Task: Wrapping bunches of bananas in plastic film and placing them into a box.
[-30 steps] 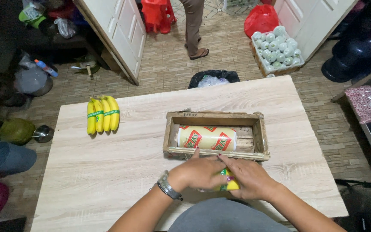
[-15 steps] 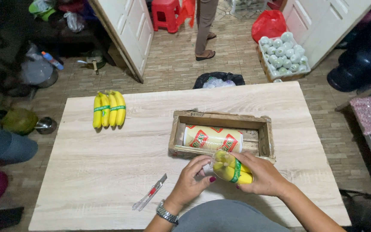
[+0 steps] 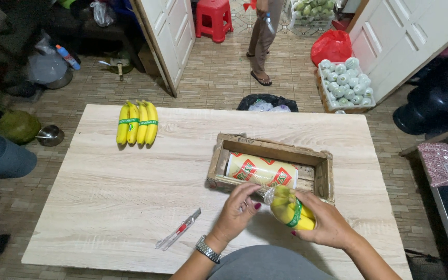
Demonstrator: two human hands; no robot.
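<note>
While the right hand (image 3: 327, 224) grips a film-wrapped banana bunch (image 3: 290, 210) just in front of the crate (image 3: 323, 179), the left hand (image 3: 238, 211) fingers pinch film at its end. Roll (image 3: 261, 171) lies inside the crate; cutter (image 3: 178, 236) on the bench (image 3: 110, 202), left of it.

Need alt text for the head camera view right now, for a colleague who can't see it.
Seen from above, the right hand holds a wrapped bunch of bananas near a wooden box containing a roll of wrap film, while the left hand touches the bunch's end. On the wooden table lie a second banana bunch and a small cutter.
</note>
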